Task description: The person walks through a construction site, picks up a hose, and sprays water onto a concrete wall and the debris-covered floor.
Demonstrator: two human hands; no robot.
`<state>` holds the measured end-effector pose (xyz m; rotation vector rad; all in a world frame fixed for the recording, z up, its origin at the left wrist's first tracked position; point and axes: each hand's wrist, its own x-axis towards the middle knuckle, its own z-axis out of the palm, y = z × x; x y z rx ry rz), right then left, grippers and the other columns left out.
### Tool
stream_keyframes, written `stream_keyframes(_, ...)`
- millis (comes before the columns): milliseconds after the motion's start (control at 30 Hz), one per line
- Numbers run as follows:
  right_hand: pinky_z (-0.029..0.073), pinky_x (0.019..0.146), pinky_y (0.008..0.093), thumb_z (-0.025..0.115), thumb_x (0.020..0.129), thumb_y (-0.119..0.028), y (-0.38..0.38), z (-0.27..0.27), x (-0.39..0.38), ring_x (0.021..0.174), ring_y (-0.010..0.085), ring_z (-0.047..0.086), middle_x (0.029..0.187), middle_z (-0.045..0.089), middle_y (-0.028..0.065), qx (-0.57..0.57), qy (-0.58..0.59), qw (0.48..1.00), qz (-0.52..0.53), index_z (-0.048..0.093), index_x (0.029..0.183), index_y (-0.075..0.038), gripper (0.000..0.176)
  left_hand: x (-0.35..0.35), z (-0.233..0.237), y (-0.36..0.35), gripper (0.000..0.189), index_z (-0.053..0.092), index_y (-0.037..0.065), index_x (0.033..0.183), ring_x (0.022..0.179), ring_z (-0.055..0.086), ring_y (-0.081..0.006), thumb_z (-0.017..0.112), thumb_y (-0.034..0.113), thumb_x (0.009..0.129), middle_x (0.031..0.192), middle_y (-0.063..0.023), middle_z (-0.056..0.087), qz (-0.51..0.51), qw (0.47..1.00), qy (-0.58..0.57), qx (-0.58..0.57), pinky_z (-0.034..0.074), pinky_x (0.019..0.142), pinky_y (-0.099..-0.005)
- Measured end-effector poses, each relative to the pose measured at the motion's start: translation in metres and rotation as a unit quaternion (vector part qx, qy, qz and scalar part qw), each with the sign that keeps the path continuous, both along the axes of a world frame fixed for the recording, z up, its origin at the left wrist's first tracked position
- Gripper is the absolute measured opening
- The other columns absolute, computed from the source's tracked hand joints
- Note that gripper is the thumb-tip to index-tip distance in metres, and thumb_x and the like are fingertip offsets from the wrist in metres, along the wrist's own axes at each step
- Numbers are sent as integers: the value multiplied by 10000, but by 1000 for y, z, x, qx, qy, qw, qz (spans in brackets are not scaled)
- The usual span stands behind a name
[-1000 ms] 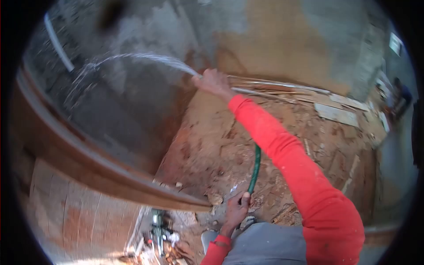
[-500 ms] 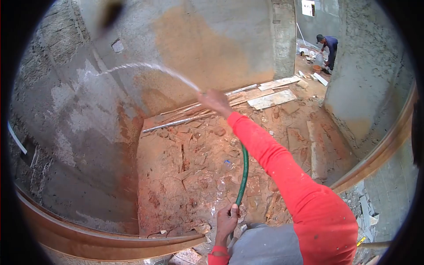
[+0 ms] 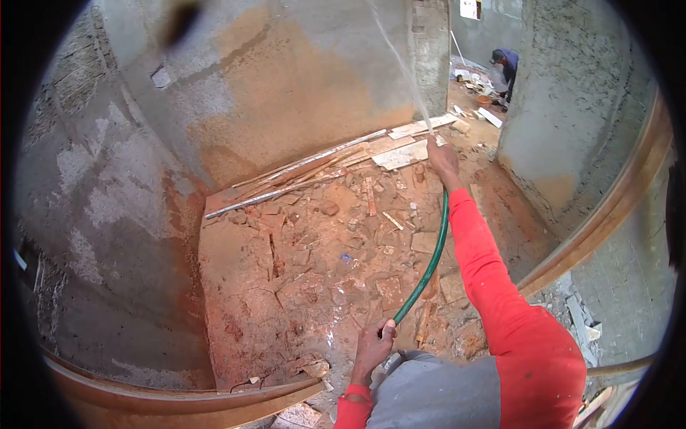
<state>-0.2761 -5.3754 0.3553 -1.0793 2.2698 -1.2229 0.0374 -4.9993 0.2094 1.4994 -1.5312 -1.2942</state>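
Observation:
A green hose (image 3: 434,264) runs in a curve between my two hands. My right hand (image 3: 443,157), arm stretched forward, is closed round its outlet end. From there a stream of water (image 3: 401,66) shoots up and to the left, toward the far plastered wall (image 3: 300,93). Lower down, my left hand (image 3: 374,346) grips the hose near my waist, thumb on top. A dark wet streak crosses the orange-brown stain on the far wall. The left wall (image 3: 121,264) shows patchy damp plaster.
Wooden boards (image 3: 407,154) lie along the base of the far wall. Broken rubble and reddish soil (image 3: 286,286) cover the floor. Curved wooden edges (image 3: 600,207) flank me. Beyond the doorway a person (image 3: 506,68) bends near an orange bucket (image 3: 484,101).
My right hand has swung right with the hose end. The water stream has moved from the left wall to the far wall, where a wet streak now shows. The view has shifted slightly right.

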Motion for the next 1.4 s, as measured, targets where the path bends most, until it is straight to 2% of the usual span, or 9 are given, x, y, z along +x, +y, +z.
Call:
stream_keyframes(400, 510, 1050, 536, 488, 981, -658, 45, -16, -81, 1233, 465, 679, 1236, 722, 330, 57, 46, 997, -22, 746, 1217, 72, 810, -22, -14, -11, 434, 699, 15, 866, 680, 586, -104, 583, 354, 1111, 717, -11, 625, -118, 993, 27, 16, 475, 630, -308)
stream_keyframes(533, 520, 1025, 530, 517, 975, -670, 64, 12, -79, 1194, 460, 698, 1210, 728, 332, 32, 56, 996, -61, 744, 1192, 91, 824, -24, -13, -17, 431, 685, 18, 861, 676, 572, -102, 581, 353, 1112, 710, -3, 605, -131, 991, 17, 16, 467, 629, -309)
stream_keyframes(633, 520, 1031, 528, 521, 978, -669, 62, 22, -82, 1212, 459, 688, 1252, 711, 336, 38, 57, 996, -58, 736, 1219, 82, 817, -31, -10, -19, 413, 722, 17, 915, 654, 603, -170, 591, 366, 1093, 688, -82, 635, -121, 992, 24, 30, 486, 641, -374)
stream_keyframes(867, 489, 1105, 527, 496, 987, -644, 47, -89, -118, 1336, 457, 614, 1384, 650, 329, 135, 159, 978, -26, 712, 1336, 1, 765, -27, -3, -22, 416, 701, 32, 954, 723, 627, -225, 538, 383, 1104, 735, -110, 640, -171, 984, -9, 51, 502, 716, -408)
stream_keyframes(967, 478, 1122, 519, 496, 991, -634, 47, -98, -122, 1347, 467, 602, 1394, 648, 323, 139, 144, 980, -10, 700, 1349, 12, 767, -22, 1, -22, 421, 694, 30, 946, 724, 624, -243, 529, 385, 1105, 740, -114, 642, -173, 983, -17, 59, 505, 723, -422)
stream_keyframes(1167, 463, 1144, 502, 484, 990, -641, 63, 6, -87, 1338, 474, 606, 1386, 659, 311, 112, 79, 990, -37, 703, 1338, 25, 782, -35, 4, -25, 428, 676, 14, 923, 716, 612, -255, 538, 377, 1103, 739, -134, 632, -164, 985, 6, 57, 498, 718, -433)
stream_keyframes(1233, 474, 1130, 508, 486, 985, -649, 59, -8, -94, 1307, 480, 627, 1349, 675, 321, 107, 118, 987, -20, 711, 1313, 41, 797, -37, 4, -26, 425, 674, 9, 918, 719, 614, -260, 541, 368, 1102, 737, -142, 628, -169, 984, 12, 52, 496, 717, -435)
stream_keyframes(1333, 482, 1123, 504, 476, 990, -646, 57, -67, -111, 1298, 482, 633, 1334, 678, 334, 158, 186, 970, 8, 707, 1306, 61, 808, -38, -7, -26, 450, 692, 19, 886, 672, 578, -144, 560, 386, 1111, 692, -26, 602, -183, 983, 12, 5, 477, 647, -353)
stream_keyframes(1400, 483, 1121, 502, 462, 997, -646, 64, -100, -115, 1303, 479, 631, 1339, 673, 337, 195, 218, 956, 29, 699, 1314, 68, 816, -35, -7, -24, 442, 702, 28, 901, 688, 601, -160, 558, 391, 1110, 711, -40, 630, -200, 980, -2, 3, 490, 665, -366)
